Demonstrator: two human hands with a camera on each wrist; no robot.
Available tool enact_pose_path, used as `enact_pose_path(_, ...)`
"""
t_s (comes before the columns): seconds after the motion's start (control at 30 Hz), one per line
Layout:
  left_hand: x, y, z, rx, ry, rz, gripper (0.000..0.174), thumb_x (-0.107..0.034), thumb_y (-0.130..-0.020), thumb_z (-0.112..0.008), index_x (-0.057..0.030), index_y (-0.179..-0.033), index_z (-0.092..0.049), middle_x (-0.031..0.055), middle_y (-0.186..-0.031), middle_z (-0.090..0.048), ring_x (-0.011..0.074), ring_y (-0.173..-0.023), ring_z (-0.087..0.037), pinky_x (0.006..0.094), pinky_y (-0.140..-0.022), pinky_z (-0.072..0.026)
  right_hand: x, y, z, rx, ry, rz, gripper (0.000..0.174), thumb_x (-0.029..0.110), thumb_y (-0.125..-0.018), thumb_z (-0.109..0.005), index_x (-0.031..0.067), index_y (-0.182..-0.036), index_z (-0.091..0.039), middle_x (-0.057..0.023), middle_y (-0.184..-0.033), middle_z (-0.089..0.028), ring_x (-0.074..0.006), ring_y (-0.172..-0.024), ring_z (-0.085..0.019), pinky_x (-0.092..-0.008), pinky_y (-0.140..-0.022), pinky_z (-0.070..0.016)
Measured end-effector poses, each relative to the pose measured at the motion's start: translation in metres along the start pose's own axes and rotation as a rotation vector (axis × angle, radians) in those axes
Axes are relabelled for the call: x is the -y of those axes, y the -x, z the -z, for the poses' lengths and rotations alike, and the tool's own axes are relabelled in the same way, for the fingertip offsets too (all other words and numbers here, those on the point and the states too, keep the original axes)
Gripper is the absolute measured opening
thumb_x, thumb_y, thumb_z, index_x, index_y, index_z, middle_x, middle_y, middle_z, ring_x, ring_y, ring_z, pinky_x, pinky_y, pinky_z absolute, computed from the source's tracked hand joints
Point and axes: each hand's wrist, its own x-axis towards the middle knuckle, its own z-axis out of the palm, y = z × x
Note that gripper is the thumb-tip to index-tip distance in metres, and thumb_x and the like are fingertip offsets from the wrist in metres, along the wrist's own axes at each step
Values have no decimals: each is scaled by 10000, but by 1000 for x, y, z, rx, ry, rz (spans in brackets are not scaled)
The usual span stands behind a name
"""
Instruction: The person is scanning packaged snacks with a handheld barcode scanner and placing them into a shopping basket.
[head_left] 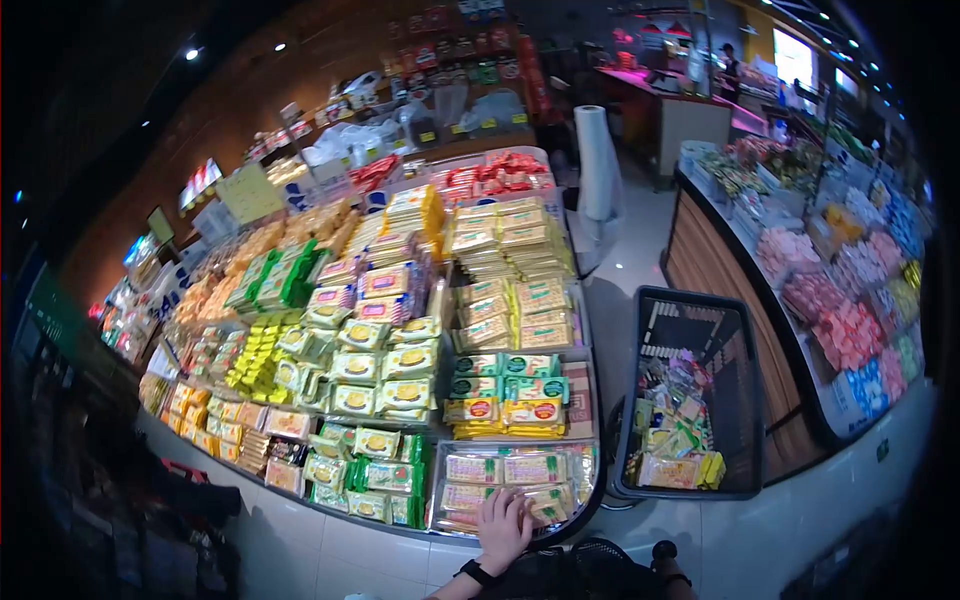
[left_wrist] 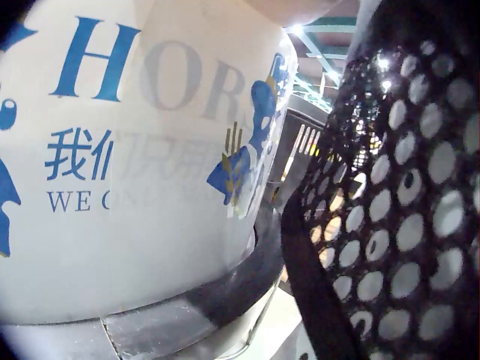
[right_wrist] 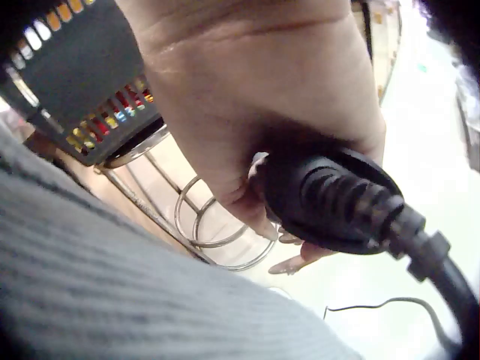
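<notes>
My left hand (head_left: 505, 525) lies palm down on the flat, wrapped snack packs (head_left: 505, 468) in the front bin of the display, its fingers pointing away from me. A black band is on that wrist. Only a blurred bit of skin shows at the top of the left wrist view. My right hand (right_wrist: 262, 82) is low beside the stand, gripping a black corded handle (right_wrist: 337, 199) whose ribbed end runs into a cable. Some of its fingertips show beyond the handle. Green-and-white snack packs (head_left: 385, 475) lie just left of the left hand.
A dark shopping basket (head_left: 745, 400) with assorted packets stands to the right on a metal frame (right_wrist: 199, 217). Further right is another counter (head_left: 735, 290) of bagged sweets. A plastic bag roll (head_left: 594, 165) rises behind. Black mesh (left_wrist: 405, 202) hangs close to the left wrist camera.
</notes>
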Motion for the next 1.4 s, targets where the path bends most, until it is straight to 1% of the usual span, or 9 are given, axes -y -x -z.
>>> enact_pose_path(0.23, -6, -12, -19, 60, 48, -13, 304, -140, -713, -582, -82, -1006, -526, 113, -1123, -471, 346, -1134, -377, 476, -947, -272, -31, -16, 13, -168, -614, -277, 286, 326, -798, -557, 68, -921, -568, -123, -716, -557, -225, -657, -560, -411, -595, -473)
enact_pose_path(0.3, -15, -21, -18, 62, 119, 10, 321, -82, -711, -567, -65, -1026, -502, 147, -1124, -448, 366, -1144, -346, 490, -953, -260, -18, -3, 20, -282, -579, -45, 448, 423, -745, -607, -3, -881, -575, -123, -683, -568, -247, -530, -555, -363, -439, -440)
enact_pose_path(0.4, -50, -46, -14, 91, 231, -82, 299, -51, -719, -567, -52, -1012, -504, 144, -1102, -454, 354, -1125, -366, 479, -944, -273, 2, 5, 36, -285, -543, -147, 578, 519, -785, -537, -30, -967, -528, -123, -681, -560, -209, -485, -533, -335, -394, -414)
enact_pose_path(0.47, -86, -72, -10, 140, 312, -161, 252, -58, -751, -573, -32, -994, -511, 148, -1068, -468, 344, -1083, -408, 445, -918, -318, 3, 14, 47, -204, -526, -185, 618, 497, -781, -561, -64, -1035, -508, -171, -726, -587, -238, -602, -585, -352, -507, -475)
enact_pose_path(0.6, -177, -128, -25, 449, 619, -408, 274, -125, -776, -618, 3, -999, -524, 154, -1047, -524, 319, -985, -493, 381, -864, -387, -2, 39, 65, -165, -521, -180, 535, 483, -807, -527, -39, -925, -548, -118, -698, -572, -199, -502, -540, -319, -415, -423)
enact_pose_path(0.87, -297, -148, -196, 784, 265, -1002, 496, -226, -783, -580, -36, -1220, -441, 118, -1195, -507, 287, -1103, -455, 386, -908, -373, -39, 14, 97, -138, -466, -148, 544, 456, -770, -585, -58, -950, -572, -129, -719, -592, -213, -577, -576, -341, -514, -470)
enact_pose_path(1.0, -302, -142, -255, 1097, -52, -1021, 579, -353, -794, -569, -88, -1282, -405, 108, -1328, -406, 268, -1239, -360, 432, -946, -354, -35, 34, 130, -231, -446, -105, 582, 509, -745, -578, -60, -862, -610, -143, -697, -615, -235, -554, -601, -344, -516, -483)
enact_pose_path(1.17, -287, -135, -273, 953, -97, -880, 699, -415, -782, -585, -152, -1358, -291, 177, -1405, -241, 338, -1279, -272, 474, -986, -311, -40, 45, 165, -337, -783, -49, 526, 490, -790, -558, -33, -840, -554, -84, -611, -566, -162, -460, -541, -295, -429, -437)
enact_pose_path(1.4, -290, -139, -270, 909, -77, -805, 622, -447, -756, -604, -185, -1288, -414, 156, -1135, -497, 293, -1089, -468, 456, -884, -370, 29, 104, 229, -680, -1229, 338, 325, 347, -875, -519, 29, -943, -532, -9, -562, -495, -83, -421, -446, -223, -386, -356)
